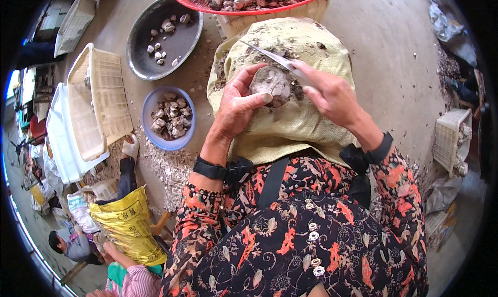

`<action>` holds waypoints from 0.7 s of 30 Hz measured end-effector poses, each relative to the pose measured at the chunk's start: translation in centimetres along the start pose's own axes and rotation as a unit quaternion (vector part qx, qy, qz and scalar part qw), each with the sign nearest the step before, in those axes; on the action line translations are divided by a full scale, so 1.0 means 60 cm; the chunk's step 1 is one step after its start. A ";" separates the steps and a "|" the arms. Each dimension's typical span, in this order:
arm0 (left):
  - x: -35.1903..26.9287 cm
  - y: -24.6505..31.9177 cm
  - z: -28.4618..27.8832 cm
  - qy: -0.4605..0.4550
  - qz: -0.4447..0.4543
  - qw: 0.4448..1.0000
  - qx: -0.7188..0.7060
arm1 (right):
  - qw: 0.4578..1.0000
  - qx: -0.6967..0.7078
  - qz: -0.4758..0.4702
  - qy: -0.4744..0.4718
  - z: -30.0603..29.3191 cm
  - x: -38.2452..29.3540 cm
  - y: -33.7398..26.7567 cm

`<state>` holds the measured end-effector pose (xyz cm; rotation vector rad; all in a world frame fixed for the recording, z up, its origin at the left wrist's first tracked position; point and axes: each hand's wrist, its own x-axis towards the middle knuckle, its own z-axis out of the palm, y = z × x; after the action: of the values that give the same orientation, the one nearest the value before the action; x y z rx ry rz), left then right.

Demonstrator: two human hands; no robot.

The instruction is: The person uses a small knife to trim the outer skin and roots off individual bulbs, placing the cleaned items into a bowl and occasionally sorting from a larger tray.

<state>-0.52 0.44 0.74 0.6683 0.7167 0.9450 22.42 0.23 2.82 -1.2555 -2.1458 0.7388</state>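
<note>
My left hand [242,100] grips a rounded, whitish-brown lump [271,83] that looks like a root or fungus tuber, with its thumb across the near side. A pale patch shows on the lump's upper face, and its lower edge is dark and rough. In my right hand [330,92] is a knife [274,57], its long blade pointing up and to the left just above the lump. Whether the blade touches it I cannot tell. Under both hands a pale yellow woven sack [256,135] covers my lap, strewn with dark peelings [296,90].
A red basket [249,12] of lumps rests on a crate ahead. To the left are a dark basin [136,65] with several pale pieces and a blue bowl [144,120] of rough lumps. Crates [113,98] stand farther left; co-workers sit lower left. A filled crate [445,141] is at right.
</note>
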 end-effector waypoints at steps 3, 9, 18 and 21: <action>0.000 0.003 0.003 -0.003 -0.020 0.998 -0.062 | 1.000 0.002 0.013 -0.027 -0.032 -0.046 -0.002; 0.002 0.001 -0.011 0.001 -0.014 0.998 -0.066 | 0.997 -0.042 0.014 -0.067 -0.048 -0.070 -0.001; 0.001 -0.001 -0.009 -0.006 -0.018 1.000 -0.005 | 0.987 -0.132 0.032 -0.081 -0.024 -0.015 -0.029; 0.001 -0.005 -0.013 0.001 -0.014 0.998 -0.056 | 0.998 -0.046 -0.040 -0.007 -0.008 -0.009 -0.017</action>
<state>-0.96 0.53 0.00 0.5577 0.6681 0.9534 22.34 -0.58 3.77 -1.2074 -2.2503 0.6233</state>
